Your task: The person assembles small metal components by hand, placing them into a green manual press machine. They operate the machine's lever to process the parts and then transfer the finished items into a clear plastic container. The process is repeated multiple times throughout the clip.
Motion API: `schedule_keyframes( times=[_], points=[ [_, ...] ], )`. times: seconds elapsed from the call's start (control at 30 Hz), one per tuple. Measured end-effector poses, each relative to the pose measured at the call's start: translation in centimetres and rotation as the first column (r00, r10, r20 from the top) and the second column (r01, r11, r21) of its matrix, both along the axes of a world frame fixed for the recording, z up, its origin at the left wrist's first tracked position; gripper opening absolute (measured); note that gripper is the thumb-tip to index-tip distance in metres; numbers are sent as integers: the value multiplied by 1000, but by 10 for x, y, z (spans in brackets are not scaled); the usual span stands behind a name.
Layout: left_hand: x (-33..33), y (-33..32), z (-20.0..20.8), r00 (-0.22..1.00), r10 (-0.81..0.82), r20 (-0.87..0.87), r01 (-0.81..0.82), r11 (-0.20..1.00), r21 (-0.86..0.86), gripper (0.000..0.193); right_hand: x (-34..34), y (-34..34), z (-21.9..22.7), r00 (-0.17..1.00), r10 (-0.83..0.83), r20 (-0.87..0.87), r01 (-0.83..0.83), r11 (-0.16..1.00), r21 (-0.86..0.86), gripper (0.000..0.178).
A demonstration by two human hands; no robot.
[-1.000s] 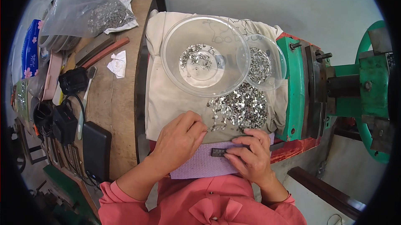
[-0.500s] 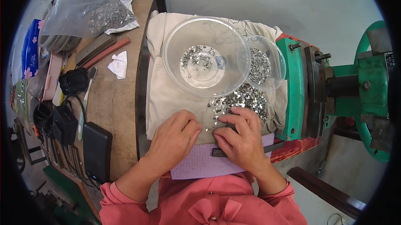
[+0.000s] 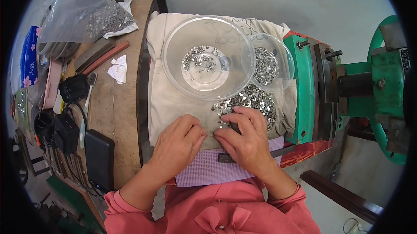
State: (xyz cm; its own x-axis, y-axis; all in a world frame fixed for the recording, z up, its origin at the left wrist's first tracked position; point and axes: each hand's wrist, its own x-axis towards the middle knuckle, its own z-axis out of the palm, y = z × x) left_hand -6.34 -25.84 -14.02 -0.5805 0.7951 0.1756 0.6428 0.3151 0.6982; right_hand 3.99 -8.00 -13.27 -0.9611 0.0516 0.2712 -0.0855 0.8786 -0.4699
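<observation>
My left hand (image 3: 178, 140) rests on the beige cloth (image 3: 167, 90), its thumb and fingertips pinched together. Whatever they may hold is hidden. My right hand (image 3: 247, 138) curls at the near edge of a pile of small shiny metal pieces (image 3: 249, 99). Something dark shows between its thumb and fingers, too covered to name. A tiny metal piece (image 3: 212, 134) lies between the two hands, by the right fingertips. Beyond them stands a large clear plastic tub (image 3: 173, 77) with small metal parts in its bottom. A smaller clear bowl (image 3: 284, 69), holding more metal parts, sits against its right side.
A dark bar (image 3: 226, 158) lies on the purple mat (image 3: 195, 171), under my right wrist. Green machinery (image 3: 302, 90) borders the right side. On the wooden bench (image 3: 124, 125) at left are a black power bank (image 3: 99, 160), a toothbrush (image 3: 88, 99) and a plastic bag (image 3: 76, 12) of metal pieces.
My right hand has shifted slightly left and away from me, its thumb and fingertips now beside the tiny metal piece. The left hand stays pinched. The whole view has shifted slightly.
</observation>
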Motion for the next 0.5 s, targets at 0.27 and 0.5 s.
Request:
schedule_keyframes(
  times=[0.27,0.5],
  points=[
    [13,0,6,991,-111,73,107,992,66,17,4,3,7,999,-10,40,14,996,-84,16],
    [28,3,2,961,-272,59,267,961,73,16,5,13,4,991,87,97,-77,992,-104,16]
  ],
)
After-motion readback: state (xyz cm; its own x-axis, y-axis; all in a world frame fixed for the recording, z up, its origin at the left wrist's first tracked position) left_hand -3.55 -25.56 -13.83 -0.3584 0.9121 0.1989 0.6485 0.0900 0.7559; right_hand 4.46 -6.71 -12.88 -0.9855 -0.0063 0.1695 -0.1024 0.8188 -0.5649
